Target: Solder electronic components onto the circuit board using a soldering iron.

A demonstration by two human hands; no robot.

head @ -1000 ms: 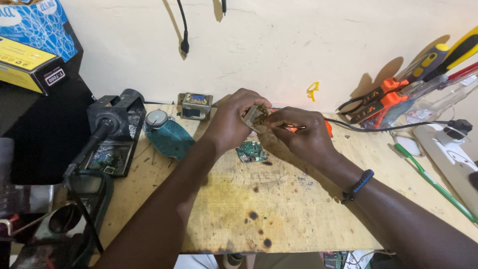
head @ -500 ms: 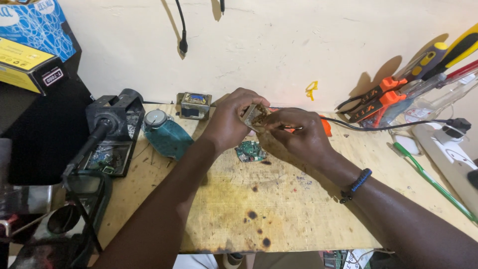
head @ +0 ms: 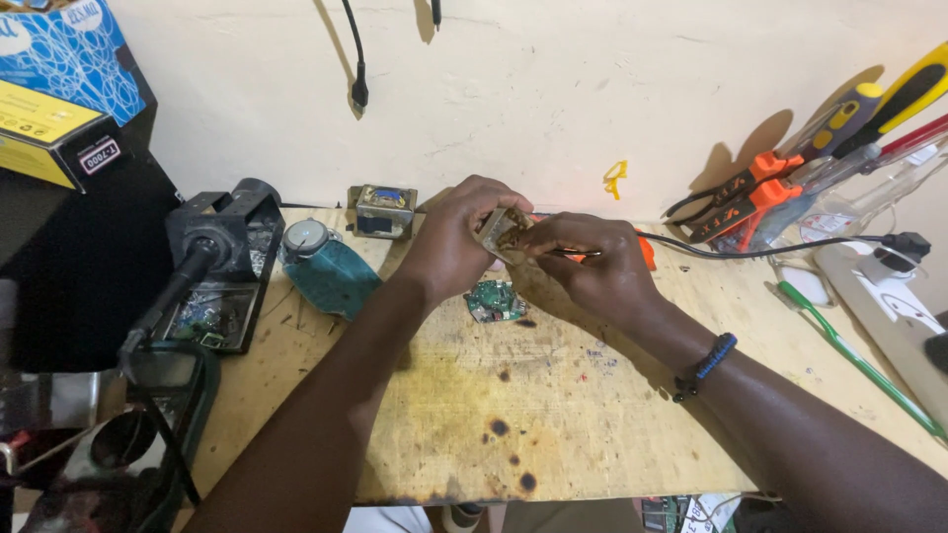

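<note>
Component [head: 502, 230] between both hands' grips

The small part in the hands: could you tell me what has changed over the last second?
Hardly anything. The left hand still holds the small tan part above the bench, and the right hand still works at it. Both have barely shifted. The green circuit board and the teal tool lie where they were.

Bare scorched plywood tabletop [head: 474, 415] lay open toward six o'clock; a small green circuit board [head: 495, 300] sat centrally, a teal cloth bundle [head: 331, 271] crowded nine o'clock, and a black cable [head: 770, 252] crossed at two o'clock.
</note>
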